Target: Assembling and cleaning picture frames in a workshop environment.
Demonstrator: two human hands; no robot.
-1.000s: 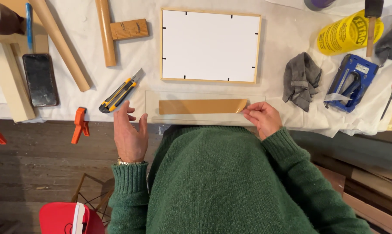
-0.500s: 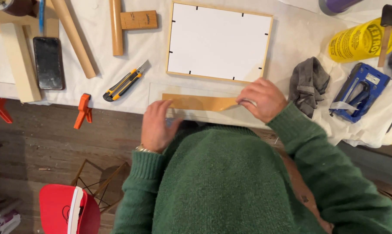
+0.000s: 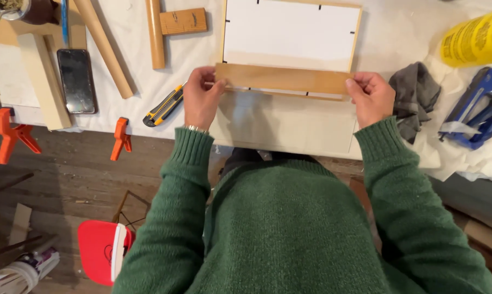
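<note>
A long flat strip of tan wood (image 3: 284,80) is held level above the table, one end in each hand. My left hand (image 3: 200,98) pinches its left end and my right hand (image 3: 370,97) pinches its right end. The strip hangs over the near edge of a wooden picture frame (image 3: 290,32), which lies face down with a white backing board. A pale sheet of card (image 3: 289,122) lies on the table just below the strip, in front of my green sweater.
A yellow and black utility knife (image 3: 163,106) lies left of my left hand. Further left are a dark phone (image 3: 76,80), wooden dowels (image 3: 103,46) and orange clamps (image 3: 120,139). A grey rag (image 3: 414,98), blue staple gun (image 3: 477,109) and yellow tape roll (image 3: 474,38) sit right.
Both hands have lifted the wooden strip off the table's near edge and carried it forward over the frame's lower edge. The view has closed in on the table.
</note>
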